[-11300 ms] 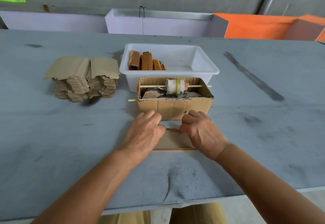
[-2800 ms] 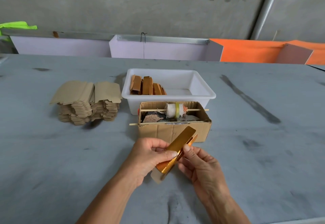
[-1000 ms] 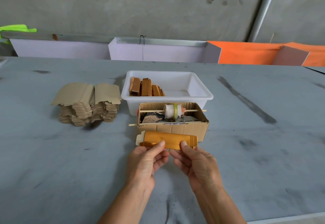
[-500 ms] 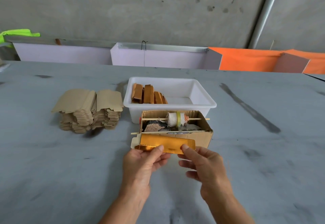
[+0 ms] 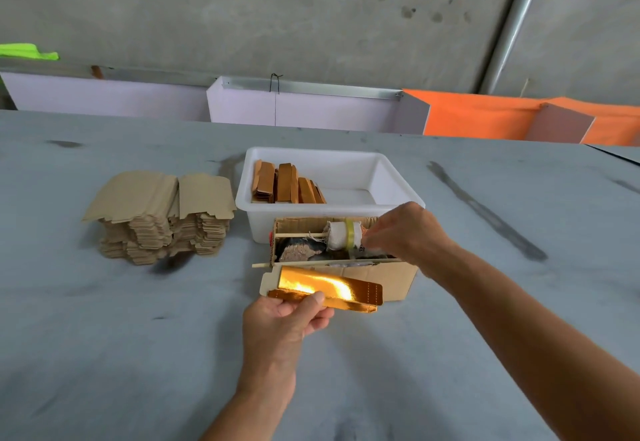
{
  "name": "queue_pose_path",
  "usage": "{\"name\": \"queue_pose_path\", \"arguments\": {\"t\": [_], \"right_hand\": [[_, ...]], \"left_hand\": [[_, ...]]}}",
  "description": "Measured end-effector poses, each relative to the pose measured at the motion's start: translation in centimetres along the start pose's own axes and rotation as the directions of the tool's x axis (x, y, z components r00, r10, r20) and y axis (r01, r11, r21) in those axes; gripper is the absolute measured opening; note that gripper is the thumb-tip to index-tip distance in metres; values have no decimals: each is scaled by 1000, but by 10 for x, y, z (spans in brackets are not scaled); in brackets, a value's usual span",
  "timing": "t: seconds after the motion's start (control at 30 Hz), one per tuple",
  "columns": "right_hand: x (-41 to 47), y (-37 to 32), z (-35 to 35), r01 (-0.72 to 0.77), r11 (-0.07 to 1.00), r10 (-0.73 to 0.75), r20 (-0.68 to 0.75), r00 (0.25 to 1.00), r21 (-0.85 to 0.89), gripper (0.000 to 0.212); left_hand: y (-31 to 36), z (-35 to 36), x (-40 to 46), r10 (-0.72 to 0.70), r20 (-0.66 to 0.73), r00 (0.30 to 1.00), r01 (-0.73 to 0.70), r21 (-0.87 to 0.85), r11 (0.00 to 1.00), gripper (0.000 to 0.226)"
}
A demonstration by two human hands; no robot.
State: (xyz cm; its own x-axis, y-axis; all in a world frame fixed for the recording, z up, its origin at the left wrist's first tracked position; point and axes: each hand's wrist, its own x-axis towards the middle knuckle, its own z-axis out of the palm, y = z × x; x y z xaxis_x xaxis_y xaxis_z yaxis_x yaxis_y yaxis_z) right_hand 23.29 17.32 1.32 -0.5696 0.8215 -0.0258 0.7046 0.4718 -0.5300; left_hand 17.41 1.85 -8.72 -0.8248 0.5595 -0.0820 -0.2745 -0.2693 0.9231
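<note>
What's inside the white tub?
Folded brown cartons stand at the left end of the white tub. Its near floor is hidden behind its front wall and the cardboard box.

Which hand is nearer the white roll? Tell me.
Right. The right hand is beside the white roll in the cardboard box; the left hand holds the gold carton in front of the box.

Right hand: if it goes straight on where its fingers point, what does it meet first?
Probably the white roll with a yellow band, threaded on a wooden stick in the open brown cardboard box. The right hand's fingers point left at it, almost touching; depth is unclear.
</note>
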Motion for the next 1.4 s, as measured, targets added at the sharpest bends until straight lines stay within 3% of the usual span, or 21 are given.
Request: {"name": "queue_pose_path", "arguments": {"t": [0.13,0.3,0.5,1.4], "right_hand": [[10,-8,-1,-68,996,76,143,987,-60,39],[16,-20,-2,-61,974,117,253,960,-218,25],[19,-23,1,-64,962,153,329,932,-266,25],[25,-18,8,-153,976,198,341,919,-156,24]], "left_hand": [[-4,-1,2,8,27,1000,-8,2,1000,4],[-3,-2,4,8,30,1000,-7,-23,1000,2],[-3,-3,5,11,33,999,-9,-35,999,5],[-1,-4,3,8,27,1000,-8,23,1000,5]]}}
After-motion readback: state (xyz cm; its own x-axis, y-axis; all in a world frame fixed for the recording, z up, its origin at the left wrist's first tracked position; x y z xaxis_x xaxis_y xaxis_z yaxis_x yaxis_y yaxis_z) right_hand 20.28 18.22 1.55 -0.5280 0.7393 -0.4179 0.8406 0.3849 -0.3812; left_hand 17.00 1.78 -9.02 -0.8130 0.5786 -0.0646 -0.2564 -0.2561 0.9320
